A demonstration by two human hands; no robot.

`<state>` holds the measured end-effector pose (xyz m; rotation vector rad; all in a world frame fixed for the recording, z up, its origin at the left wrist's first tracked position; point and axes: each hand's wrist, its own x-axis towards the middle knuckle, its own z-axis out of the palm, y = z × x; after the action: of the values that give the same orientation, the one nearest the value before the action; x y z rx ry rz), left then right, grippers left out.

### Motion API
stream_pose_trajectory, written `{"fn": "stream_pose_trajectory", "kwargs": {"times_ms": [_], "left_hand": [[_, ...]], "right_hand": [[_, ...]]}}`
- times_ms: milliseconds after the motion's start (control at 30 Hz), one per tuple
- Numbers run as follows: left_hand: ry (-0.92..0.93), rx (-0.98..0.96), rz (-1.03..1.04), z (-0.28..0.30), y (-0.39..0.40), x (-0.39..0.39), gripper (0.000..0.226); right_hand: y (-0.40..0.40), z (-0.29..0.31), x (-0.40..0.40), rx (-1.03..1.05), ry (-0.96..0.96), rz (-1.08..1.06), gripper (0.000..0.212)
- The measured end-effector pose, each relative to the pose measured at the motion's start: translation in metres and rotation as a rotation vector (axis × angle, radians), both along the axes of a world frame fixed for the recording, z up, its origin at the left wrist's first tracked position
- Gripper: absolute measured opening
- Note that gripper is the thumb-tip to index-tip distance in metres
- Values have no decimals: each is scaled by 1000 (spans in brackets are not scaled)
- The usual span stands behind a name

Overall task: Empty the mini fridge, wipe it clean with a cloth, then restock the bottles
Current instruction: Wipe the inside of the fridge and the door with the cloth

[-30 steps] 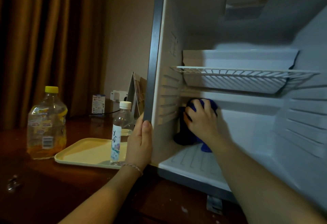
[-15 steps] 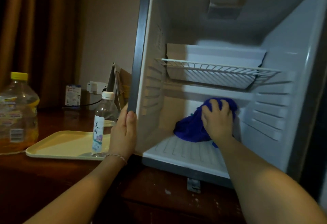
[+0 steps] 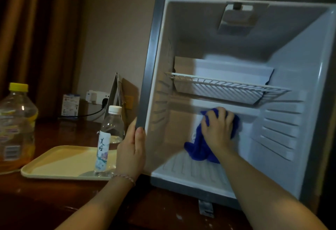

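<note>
Fridge [image 3: 152, 51] emptied, wipe step underway. Right hand [image 3: 217, 130] curled on blue cloth [image 3: 197, 149], pressing it to rear wall below wire shelf [image 3: 227, 86]. Left hand [image 3: 131, 149] grips front edge, prob. to steady unit. Small bottle [image 3: 107, 139] on tray [image 3: 54, 164], big bottle [image 3: 15, 126] beside tray on worktop [image 3: 36, 202], awaiting restock.

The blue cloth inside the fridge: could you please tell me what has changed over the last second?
The right hand has carried the blue wiping cloth rightward along the white fridge's back wall, away from the left corner. The left hand still grips the grey fridge frame; both bottles stayed put.
</note>
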<state>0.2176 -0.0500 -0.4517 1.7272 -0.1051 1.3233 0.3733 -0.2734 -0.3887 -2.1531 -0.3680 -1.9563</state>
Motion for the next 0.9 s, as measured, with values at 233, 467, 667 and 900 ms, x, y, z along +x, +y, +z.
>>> {"fn": "stream_pose_trajectory", "kwargs": {"times_ms": [233,467,667,900], "left_hand": [[-14,-8,-24,0,0,1,42],[-21,3,-21,1,0,2,45],[-11,28,-12,1,-1,-3,34],[-21,32,3,-2,2,1,48]], "right_hand": [[76,56,-14,-489,-136,153,26],[54,43,10,-675,-94,-110,38],[-3,42,18,-590,-187,-196,21],[-48,37,8,-297,-81,-291,18]]}}
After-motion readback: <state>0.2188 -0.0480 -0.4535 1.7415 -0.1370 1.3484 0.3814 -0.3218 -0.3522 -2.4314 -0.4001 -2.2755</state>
